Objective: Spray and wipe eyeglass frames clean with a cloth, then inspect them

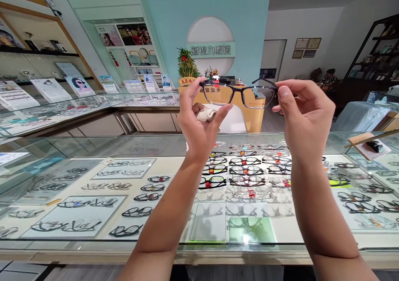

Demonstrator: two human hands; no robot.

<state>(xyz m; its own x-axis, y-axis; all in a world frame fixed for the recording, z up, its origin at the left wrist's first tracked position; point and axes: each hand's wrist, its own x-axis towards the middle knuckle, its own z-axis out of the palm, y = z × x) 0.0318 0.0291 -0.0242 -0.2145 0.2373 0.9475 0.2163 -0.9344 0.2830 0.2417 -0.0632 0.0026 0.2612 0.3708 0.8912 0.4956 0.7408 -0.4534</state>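
A pair of dark-framed eyeglasses (238,90) is held up in front of me above the counter, lenses facing me. At its left rim, the thumb and fingers of my left hand (199,114) grip the frame. A crumpled white cloth (206,114) is tucked in the same palm. My right hand (307,110) pinches the frame's right end near the hinge. A small red and white tag (215,81) shows by the left lens. Rows of eyeglasses (245,171) rest below on and in the glass display counter.
The glass display counter (156,250) spans the front, its front edge just below my forearms. A tilted wooden stand (369,144) is at the right. Another glass counter with display cards (50,92) runs along the left. A wooden service desk (254,121) stands behind; a person (328,78) is far right.
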